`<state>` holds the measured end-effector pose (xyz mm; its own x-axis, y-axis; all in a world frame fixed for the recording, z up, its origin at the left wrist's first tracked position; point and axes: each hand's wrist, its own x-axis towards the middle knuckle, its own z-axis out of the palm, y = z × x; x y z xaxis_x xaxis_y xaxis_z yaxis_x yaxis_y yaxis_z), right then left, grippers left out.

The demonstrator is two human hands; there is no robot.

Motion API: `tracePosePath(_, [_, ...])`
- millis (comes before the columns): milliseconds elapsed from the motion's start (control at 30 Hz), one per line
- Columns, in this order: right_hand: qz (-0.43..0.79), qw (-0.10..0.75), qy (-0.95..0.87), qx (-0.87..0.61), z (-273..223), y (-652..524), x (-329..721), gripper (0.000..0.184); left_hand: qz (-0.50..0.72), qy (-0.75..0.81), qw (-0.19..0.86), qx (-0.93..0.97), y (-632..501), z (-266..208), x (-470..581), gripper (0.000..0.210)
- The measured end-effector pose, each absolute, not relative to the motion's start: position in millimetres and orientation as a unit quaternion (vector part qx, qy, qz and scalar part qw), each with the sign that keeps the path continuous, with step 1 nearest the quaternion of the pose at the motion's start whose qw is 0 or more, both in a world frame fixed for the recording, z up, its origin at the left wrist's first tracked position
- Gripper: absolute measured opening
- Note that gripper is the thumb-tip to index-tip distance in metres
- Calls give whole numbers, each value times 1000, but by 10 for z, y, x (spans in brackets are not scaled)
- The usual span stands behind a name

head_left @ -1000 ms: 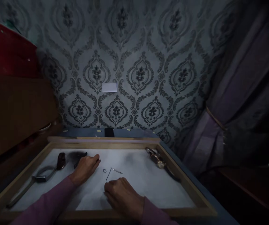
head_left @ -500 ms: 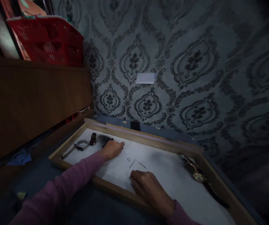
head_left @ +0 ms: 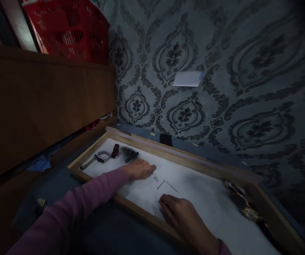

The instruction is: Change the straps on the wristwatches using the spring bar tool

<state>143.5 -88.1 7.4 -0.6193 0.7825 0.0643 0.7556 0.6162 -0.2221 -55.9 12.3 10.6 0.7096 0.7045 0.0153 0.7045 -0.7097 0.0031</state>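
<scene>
My left hand [head_left: 141, 168] reaches into a shallow wooden tray [head_left: 133, 207] lined with white, its fingers bent and pointing right. Just behind it lies a small black bar-shaped thing [head_left: 131, 157]. Right of the left fingertips is a small ring [head_left: 156, 179], with two thin metal rods [head_left: 171, 186] forming an angle beside it. My right hand [head_left: 183, 212] rests near the tray's front edge, fingers curled together; anything inside them is hidden. A square-faced watch with a grey strap [head_left: 100, 159] and a dark brown strapped watch [head_left: 115, 151] lie at the left.
A gold-faced watch [head_left: 249, 213] lies among dark straps along the tray's right side. Behind the tray is a dark flat object [head_left: 166, 139] on blue cloth. A wooden cabinet [head_left: 48, 95] bearing a red basket [head_left: 70, 32] stands left; patterned wall [head_left: 152, 78] rises behind.
The view has shifted, so everything sits differently in frame. My left hand has moved right, away from the black thing and closer to the ring. My right hand stays near the front edge.
</scene>
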Motion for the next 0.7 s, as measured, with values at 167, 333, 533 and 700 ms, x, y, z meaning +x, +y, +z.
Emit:
tracePosePath(167, [72, 88, -900, -420, 34, -859, 1450, 31, -6, -393, 7, -919, 139, 116, -561, 17])
tracePosePath(333, [72, 109, -902, -411, -20, -840, 1478, 32, -15, -419, 12, -908, 181, 169, -588, 18])
tracePosePath(533, [101, 133, -900, -403, -94, -801, 1520, 32, -32, -459, 0, -888, 206, 233, -628, 21])
tracePosePath(700, [105, 141, -904, -389, -113, -786, 1559, 34, -36, -492, -4, -870, 124, 344, -663, 18])
